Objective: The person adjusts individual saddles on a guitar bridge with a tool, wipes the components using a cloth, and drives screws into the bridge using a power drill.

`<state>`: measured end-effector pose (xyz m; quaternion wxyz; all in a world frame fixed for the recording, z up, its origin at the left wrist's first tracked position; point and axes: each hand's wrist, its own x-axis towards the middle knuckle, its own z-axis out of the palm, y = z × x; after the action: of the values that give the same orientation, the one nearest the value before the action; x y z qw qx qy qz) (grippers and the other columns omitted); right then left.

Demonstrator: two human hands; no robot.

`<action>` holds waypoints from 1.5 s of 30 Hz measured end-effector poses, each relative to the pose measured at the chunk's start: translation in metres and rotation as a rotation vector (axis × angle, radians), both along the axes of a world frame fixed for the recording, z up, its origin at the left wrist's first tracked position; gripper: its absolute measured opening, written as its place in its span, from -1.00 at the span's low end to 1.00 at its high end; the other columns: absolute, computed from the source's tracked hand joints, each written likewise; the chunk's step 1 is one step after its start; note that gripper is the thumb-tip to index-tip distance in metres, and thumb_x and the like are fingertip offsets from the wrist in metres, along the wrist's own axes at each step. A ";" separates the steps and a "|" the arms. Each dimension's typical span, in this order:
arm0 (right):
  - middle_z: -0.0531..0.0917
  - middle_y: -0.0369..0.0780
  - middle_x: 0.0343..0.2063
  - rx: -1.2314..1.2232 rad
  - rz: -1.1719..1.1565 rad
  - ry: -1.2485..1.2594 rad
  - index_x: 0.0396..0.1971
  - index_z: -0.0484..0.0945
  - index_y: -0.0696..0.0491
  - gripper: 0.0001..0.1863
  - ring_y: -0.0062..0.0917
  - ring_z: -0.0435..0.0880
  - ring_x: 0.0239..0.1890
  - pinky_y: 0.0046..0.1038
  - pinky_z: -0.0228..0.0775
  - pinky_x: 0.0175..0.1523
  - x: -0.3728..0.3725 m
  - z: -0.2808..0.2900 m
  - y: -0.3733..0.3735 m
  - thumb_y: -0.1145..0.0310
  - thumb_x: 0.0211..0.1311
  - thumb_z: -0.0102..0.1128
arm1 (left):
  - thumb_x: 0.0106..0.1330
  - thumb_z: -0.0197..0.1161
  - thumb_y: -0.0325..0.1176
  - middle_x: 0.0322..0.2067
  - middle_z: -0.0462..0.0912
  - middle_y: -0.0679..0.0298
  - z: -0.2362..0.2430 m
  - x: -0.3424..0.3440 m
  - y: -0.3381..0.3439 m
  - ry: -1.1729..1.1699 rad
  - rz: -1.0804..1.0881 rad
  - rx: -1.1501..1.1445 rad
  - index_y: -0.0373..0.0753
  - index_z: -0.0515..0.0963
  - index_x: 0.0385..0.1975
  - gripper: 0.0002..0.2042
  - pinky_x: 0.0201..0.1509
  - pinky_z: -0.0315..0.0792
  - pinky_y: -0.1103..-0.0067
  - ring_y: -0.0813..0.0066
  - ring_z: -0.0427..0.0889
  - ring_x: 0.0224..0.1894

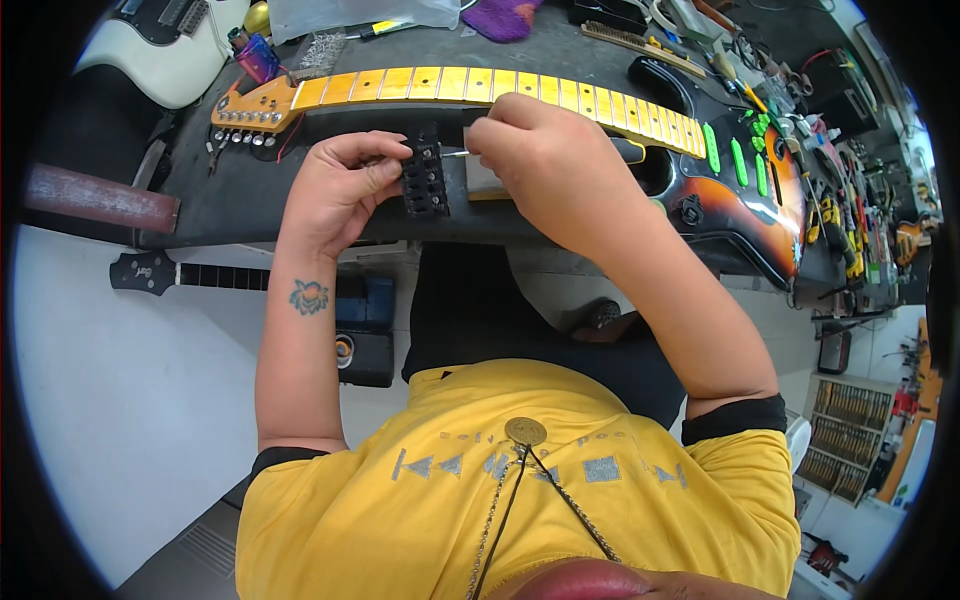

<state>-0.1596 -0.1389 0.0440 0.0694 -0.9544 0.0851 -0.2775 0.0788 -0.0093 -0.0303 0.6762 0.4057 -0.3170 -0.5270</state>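
My left hand (350, 180) pinches a black guitar bridge (424, 178), with a row of saddles, by its left edge. From the right, the thin metal shaft of a screwdriver (456, 154) meets the bridge's upper part. My right hand (535, 165) is closed around this screwdriver, whose yellow-and-black handle end shows past the hand. Whether the tip sits in a screw is too small to tell. Just beyond both hands lies an electric guitar, its maple neck (380, 85) running left to right. Its sunburst body (735, 205) has bright green parts on it.
A grey block (483, 182) lies on the dark bench under my right hand. At the upper left is a white guitar body (165, 55). A dark headstock (145, 273) sticks out below the bench edge. A brush (640, 48) and many tools (835, 210) crowd the right side.
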 end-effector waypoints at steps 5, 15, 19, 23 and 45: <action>0.68 -0.19 -0.36 -0.095 -0.037 0.031 -0.33 0.66 0.09 -0.82 -0.24 0.76 -0.22 -0.22 0.63 -0.15 -0.003 -0.004 -0.001 0.45 0.01 0.42 | 0.31 0.40 -0.70 0.00 0.71 0.18 0.002 -0.001 -0.001 -0.072 -0.015 0.007 -0.40 0.76 -0.13 -0.82 -0.04 0.78 0.49 0.42 0.77 -0.11; 0.65 -0.13 -0.34 0.033 -0.038 0.029 -0.32 0.62 0.13 -0.79 -0.20 0.75 -0.20 -0.23 0.62 -0.11 0.000 -0.006 0.002 0.49 0.00 0.42 | 0.31 0.40 -0.68 0.05 0.69 0.15 0.001 -0.002 0.001 -0.062 0.024 0.023 -0.39 0.73 -0.12 -0.82 -0.05 0.76 0.50 0.40 0.77 -0.08; 0.63 -0.15 -0.36 -0.045 -0.028 0.049 -0.35 0.61 0.12 -0.82 -0.21 0.75 -0.21 -0.23 0.61 -0.14 -0.001 -0.007 0.000 0.49 0.03 0.41 | 0.31 0.40 -0.68 0.05 0.69 0.15 0.001 -0.001 0.001 -0.089 -0.001 0.015 -0.39 0.74 -0.13 -0.83 -0.06 0.75 0.52 0.40 0.77 -0.10; 0.62 -0.16 -0.37 -0.079 -0.012 0.067 -0.37 0.61 0.09 -0.84 -0.21 0.74 -0.23 -0.24 0.60 -0.16 0.000 -0.012 -0.002 0.45 0.04 0.40 | 0.31 0.40 -0.68 0.05 0.69 0.16 0.001 -0.002 0.001 -0.045 0.022 0.021 -0.40 0.74 -0.15 -0.85 -0.07 0.75 0.53 0.41 0.77 -0.11; 0.66 -0.22 -0.33 -0.170 0.073 0.113 -0.35 0.61 0.03 -0.93 -0.30 0.72 -0.23 -0.27 0.54 -0.05 0.003 0.005 -0.024 0.40 0.18 0.27 | 0.29 0.39 -0.71 0.05 0.67 0.18 0.007 -0.006 0.004 -0.058 0.038 0.055 -0.44 0.74 -0.18 -0.85 -0.11 0.74 0.53 0.40 0.76 -0.12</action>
<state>-0.1564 -0.1624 0.0493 -0.0065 -0.9735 0.0301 -0.2268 0.0732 -0.0050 -0.0235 0.6651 0.4452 -0.3142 -0.5107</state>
